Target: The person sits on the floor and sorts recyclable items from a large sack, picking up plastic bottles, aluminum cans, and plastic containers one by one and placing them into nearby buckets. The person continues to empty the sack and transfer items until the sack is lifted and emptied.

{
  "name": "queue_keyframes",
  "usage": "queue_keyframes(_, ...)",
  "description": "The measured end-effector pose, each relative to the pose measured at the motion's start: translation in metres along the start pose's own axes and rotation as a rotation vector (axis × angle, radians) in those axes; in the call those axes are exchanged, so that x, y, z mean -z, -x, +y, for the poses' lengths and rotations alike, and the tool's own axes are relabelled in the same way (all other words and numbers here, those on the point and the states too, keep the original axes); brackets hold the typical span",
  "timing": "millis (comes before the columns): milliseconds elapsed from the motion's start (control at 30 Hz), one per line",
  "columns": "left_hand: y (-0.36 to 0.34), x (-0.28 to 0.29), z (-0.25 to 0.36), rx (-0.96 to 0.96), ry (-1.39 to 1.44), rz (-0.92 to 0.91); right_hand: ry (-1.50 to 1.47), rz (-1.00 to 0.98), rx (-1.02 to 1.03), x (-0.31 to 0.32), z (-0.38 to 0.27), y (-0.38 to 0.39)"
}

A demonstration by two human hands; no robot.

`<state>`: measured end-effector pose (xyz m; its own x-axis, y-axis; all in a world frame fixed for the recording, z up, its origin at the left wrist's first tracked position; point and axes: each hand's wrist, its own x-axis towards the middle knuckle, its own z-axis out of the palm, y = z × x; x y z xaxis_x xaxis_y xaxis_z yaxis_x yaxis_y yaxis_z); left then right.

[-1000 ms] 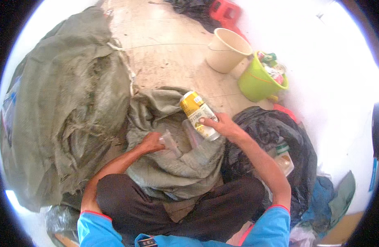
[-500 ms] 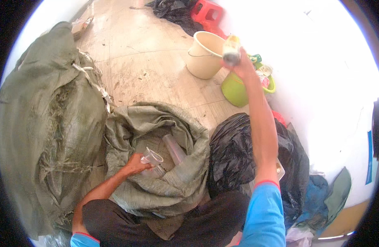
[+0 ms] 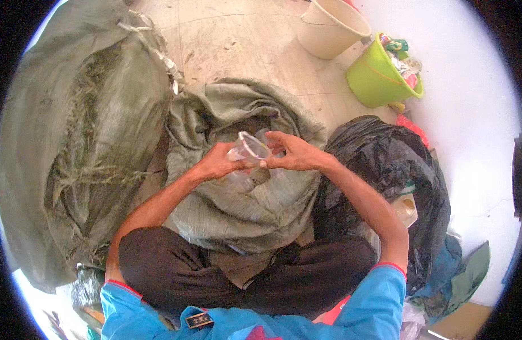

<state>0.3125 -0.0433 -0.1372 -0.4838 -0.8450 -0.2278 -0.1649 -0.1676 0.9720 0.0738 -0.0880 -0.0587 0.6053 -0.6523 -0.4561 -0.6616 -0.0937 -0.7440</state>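
A clear plastic cup (image 3: 253, 148) is held over the mouth of an olive-green woven sack (image 3: 244, 212) between my knees. My left hand (image 3: 220, 161) grips the cup from the left side. My right hand (image 3: 295, 153) reaches it from the right, its thumb at the rim and its fingers curved around the far side. Inside the sack, partly hidden by my hands, more clear plastic shows below the cup. What the right fingertips press on is partly hidden.
A large, full olive sack (image 3: 102, 130) lies at the left. On the right sits a black plastic bag (image 3: 380, 153) with a whitish container (image 3: 405, 211) on it. Further off stand a cream bucket (image 3: 329, 28) and a lime-green bucket (image 3: 371, 79) holding litter, beside a white wall (image 3: 470, 107).
My right hand has come back from above the green bucket to the cup, and the yellowish container it held is gone from it. The left hand still holds a cup; the view has tilted down.
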Motion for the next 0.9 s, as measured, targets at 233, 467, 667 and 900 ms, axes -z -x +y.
queue_keyframes(233,0.022,-0.009,0.035,-0.030,0.018,-0.075,-0.069,0.154,0.166,-0.025,-0.008,0.011)
queue_keyframes(467,0.025,-0.034,0.044,-0.142,0.077,-0.134,0.119,0.340,0.247,-0.020,-0.021,0.049)
queue_keyframes(667,0.017,-0.019,-0.003,0.082,0.011,-0.119,0.058,0.917,0.155,0.045,-0.038,0.182)
queue_keyframes(900,0.047,-0.022,-0.092,0.255,-0.868,-0.010,0.186,1.425,-0.450,0.056,0.130,0.409)
